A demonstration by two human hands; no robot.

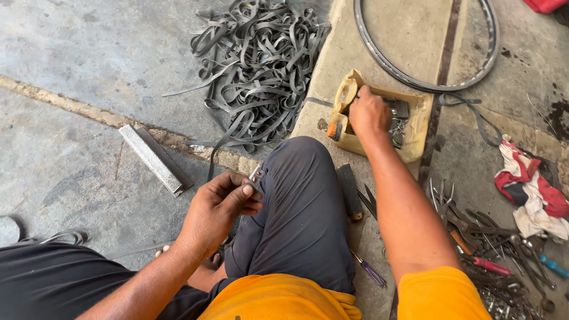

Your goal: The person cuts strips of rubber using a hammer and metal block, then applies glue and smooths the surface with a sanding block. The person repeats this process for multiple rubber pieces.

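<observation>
Pinched between the left hand's (222, 204) thumb and fingers (248, 191), a small metal piece (256, 174) sits just above the bent knee in dark trousers (299, 207). Beyond the knee, the right hand (368, 112) reaches down into a cut-open yellow container (418, 127) of small metal parts; its fingers are hidden inside, so their grip cannot be told. Past those fingers lies a bicycle rim (427, 86), to their left a heap of rubber strips (255, 65), and to their right scattered hand tools (492, 243) on the floor.
</observation>
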